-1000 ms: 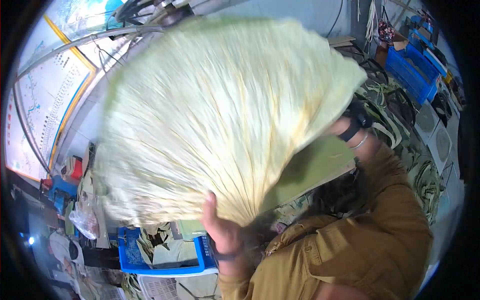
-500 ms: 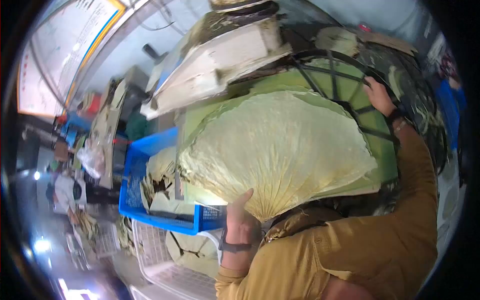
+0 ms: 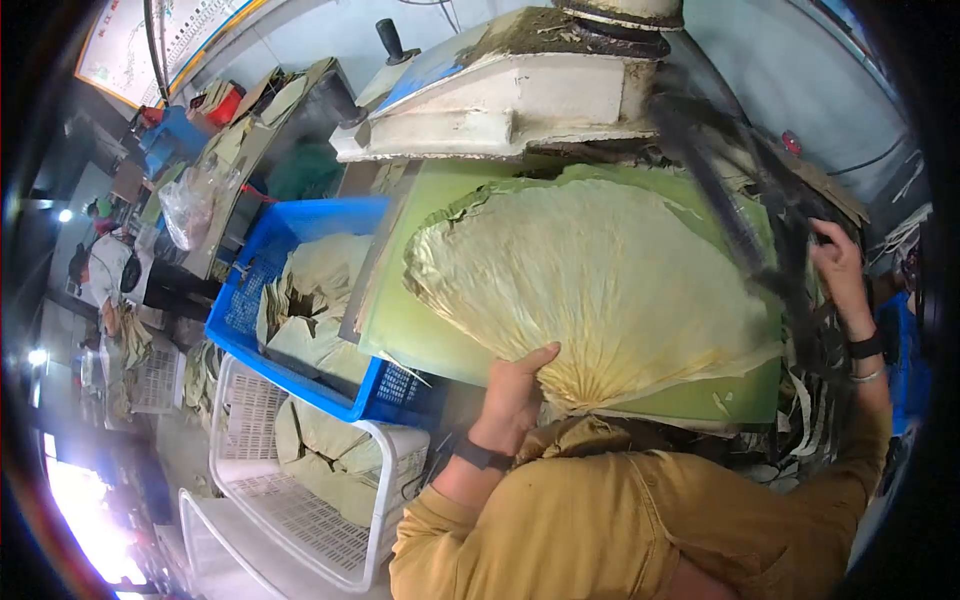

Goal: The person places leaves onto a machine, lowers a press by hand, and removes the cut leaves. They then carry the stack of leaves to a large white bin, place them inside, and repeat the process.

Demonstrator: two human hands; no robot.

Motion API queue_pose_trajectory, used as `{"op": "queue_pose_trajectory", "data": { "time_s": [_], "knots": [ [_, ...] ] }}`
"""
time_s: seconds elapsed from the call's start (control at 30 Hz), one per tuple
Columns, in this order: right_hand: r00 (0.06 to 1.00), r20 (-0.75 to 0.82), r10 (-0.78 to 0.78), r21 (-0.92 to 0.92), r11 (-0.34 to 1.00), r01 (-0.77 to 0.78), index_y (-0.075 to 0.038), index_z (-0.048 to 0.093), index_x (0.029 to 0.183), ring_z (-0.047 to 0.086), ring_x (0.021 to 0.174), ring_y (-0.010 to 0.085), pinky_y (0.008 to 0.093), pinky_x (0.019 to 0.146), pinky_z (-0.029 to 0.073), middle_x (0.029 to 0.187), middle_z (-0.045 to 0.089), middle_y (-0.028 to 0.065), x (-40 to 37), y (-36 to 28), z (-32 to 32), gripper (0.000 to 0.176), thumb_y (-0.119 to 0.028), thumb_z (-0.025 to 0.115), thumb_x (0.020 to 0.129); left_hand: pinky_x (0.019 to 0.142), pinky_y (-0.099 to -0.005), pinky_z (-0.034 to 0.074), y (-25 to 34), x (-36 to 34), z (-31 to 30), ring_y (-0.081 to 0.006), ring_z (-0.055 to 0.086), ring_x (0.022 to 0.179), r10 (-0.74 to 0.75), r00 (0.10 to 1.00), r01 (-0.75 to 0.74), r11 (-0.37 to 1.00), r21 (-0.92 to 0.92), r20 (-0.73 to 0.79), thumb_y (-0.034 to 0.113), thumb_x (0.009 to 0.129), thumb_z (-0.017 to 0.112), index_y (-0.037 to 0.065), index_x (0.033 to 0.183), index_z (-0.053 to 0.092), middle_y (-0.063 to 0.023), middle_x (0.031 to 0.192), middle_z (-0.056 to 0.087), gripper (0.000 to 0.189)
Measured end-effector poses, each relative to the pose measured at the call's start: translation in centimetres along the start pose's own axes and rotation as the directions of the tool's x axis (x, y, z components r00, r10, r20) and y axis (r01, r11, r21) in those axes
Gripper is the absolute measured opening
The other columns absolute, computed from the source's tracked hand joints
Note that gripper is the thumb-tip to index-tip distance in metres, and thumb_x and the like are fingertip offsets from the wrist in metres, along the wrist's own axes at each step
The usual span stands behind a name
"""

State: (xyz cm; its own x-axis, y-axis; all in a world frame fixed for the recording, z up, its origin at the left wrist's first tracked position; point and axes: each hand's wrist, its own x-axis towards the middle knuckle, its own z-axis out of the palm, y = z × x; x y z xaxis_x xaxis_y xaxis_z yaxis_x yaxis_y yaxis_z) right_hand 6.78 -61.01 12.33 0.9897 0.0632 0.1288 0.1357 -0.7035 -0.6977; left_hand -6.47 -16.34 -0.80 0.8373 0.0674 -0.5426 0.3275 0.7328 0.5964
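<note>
A pale green, fan-shaped palm leaf [image 3: 600, 280] with a ragged upper edge and pleats gathering at its base lies on a flat green board [image 3: 400, 340]. My left hand [image 3: 515, 395] pinches the narrow gathered base, thumb on top. On the right, my right hand [image 3: 842, 275] has its fingers curled at the edge of a black spoked wheel [image 3: 715, 190]. The wheel is smeared by motion, and part of its rim cannot be made out. Under the white machine body [image 3: 480, 120], the leaf's far edge comes close to the machine.
Left of the board, a blue plastic crate [image 3: 290, 380] holds cut leaves. Below it stands a white plastic basket [image 3: 375, 520] with more leaves. Leaf scraps [image 3: 800, 420] hang at the right. A person [image 3: 120, 270] stands at the far left.
The black wheel has turned, and my right hand has moved right and down with it. My view has shifted left. My left hand still pinches the leaf's base.
</note>
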Motion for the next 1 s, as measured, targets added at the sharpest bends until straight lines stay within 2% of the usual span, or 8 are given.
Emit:
{"op": "queue_pose_trajectory", "data": {
  "time_s": [0.2,0.3,0.53,0.67,0.73,0.77,0.9,1.0],
  "knots": [
    [0.933,0.342,-0.109,0.173,0.984,0.052,-0.001,0.054,0.120,0.042,0.061,0.0018,0.0210,0.053,0.035,0.075,0.052,-0.0036,0.7,-11.4,10.6,0.034,-0.003,0.058,0.086,0.080,-0.0422,0.053,-0.6,1.3,-0.5,-0.0309,0.062,0.093,-0.088,0.995,0.092,0.992,-0.082,0.046,-0.001,0.082,0.067,-0.012,0.115,0.049,-0.0187,0.110,0.059,0.039],
    [0.878,0.350,-0.328,0.195,0.942,0.274,0.001,0.053,0.121,0.042,0.061,0.0031,0.0231,0.053,0.036,0.075,0.052,-0.0034,3.0,-11.3,15.3,0.034,-0.004,0.057,0.087,0.077,-0.0412,0.054,-0.7,1.0,-0.5,-0.0304,0.063,0.088,-0.047,0.998,0.050,0.995,-0.091,0.037,-0.001,0.082,0.066,-0.014,0.109,0.052,-0.0194,0.105,0.061,0.033],
    [0.879,0.449,-0.161,0.069,0.987,0.145,0.000,0.055,0.120,0.038,0.059,0.0052,0.0257,0.053,0.036,0.067,0.048,-0.0012,3.7,-13.3,19.1,0.035,-0.008,0.061,0.086,0.074,-0.0385,0.055,-0.1,0.1,0.2,-0.0267,0.065,0.085,-0.036,0.998,0.041,0.995,-0.095,0.047,0.000,0.083,0.065,-0.011,0.104,0.056,-0.0162,0.100,0.064,0.025],
    [0.881,0.396,-0.260,0.127,0.965,0.228,0.000,0.057,0.119,0.054,0.072,0.0137,0.0289,0.070,0.046,0.084,0.064,0.0109,3.5,-9.7,21.9,0.034,-0.006,0.060,0.086,0.076,-0.0371,0.054,0.5,-0.8,0.3,-0.0265,0.064,0.087,-0.064,0.998,0.065,0.997,-0.035,0.021,0.002,0.085,0.063,-0.010,0.106,0.056,-0.0148,0.099,0.064,0.025],
    [0.866,0.372,-0.334,0.075,0.941,0.330,0.001,0.053,0.125,0.056,0.086,0.0105,0.0256,0.076,0.046,0.107,0.063,0.0092,3.0,-9.2,22.2,0.036,-0.003,0.056,0.089,0.089,-0.0392,0.047,0.8,-1.5,-0.7,-0.0251,0.058,0.103,-0.081,0.977,0.091,0.995,-0.040,0.196,0.004,0.088,0.059,-0.005,0.116,0.052,-0.0142,0.113,0.059,0.030],
    [0.852,0.332,-0.404,-0.025,0.899,0.436,0.001,0.052,0.124,0.063,0.100,0.0242,0.0319,0.083,0.048,0.116,0.062,0.0176,2.9,-8.3,22.5,0.036,-0.005,0.057,0.089,0.093,-0.0379,0.043,1.4,-2.8,-1.5,-0.0229,0.054,0.109,-0.096,0.981,0.099,0.995,-0.013,0.171,0.007,0.087,0.059,-0.003,0.121,0.049,-0.0124,0.117,0.058,0.036],
    [0.871,0.187,-0.454,-0.104,0.873,0.477,-0.005,0.051,0.123,0.059,0.092,0.0422,0.0460,0.075,0.049,0.102,0.063,0.0236,0.9,-8.4,23.5,0.034,-0.012,0.056,0.090,0.092,-0.0310,0.046,6.0,-5.0,-5.2,-0.0203,0.059,0.099,0.433,0.892,-0.344,0.838,0.424,-0.132,-0.005,0.082,0.060,-0.005,0.112,0.056,-0.0125,0.105,0.062,0.030],
    [0.850,0.182,-0.494,-0.033,0.861,0.508,-0.005,0.052,0.122,0.060,0.088,0.0422,0.0473,0.073,0.048,0.095,0.063,0.0234,1.4,-7.2,23.8,0.033,-0.018,0.056,0.091,0.094,-0.0321,0.044,10.2,-1.9,-5.1,-0.0203,0.055,0.110,0.704,0.695,-0.634,0.505,0.586,0.146,-0.009,0.079,0.058,-0.001,0.116,0.054,-0.0113,0.115,0.059,0.038]
  ]
}}
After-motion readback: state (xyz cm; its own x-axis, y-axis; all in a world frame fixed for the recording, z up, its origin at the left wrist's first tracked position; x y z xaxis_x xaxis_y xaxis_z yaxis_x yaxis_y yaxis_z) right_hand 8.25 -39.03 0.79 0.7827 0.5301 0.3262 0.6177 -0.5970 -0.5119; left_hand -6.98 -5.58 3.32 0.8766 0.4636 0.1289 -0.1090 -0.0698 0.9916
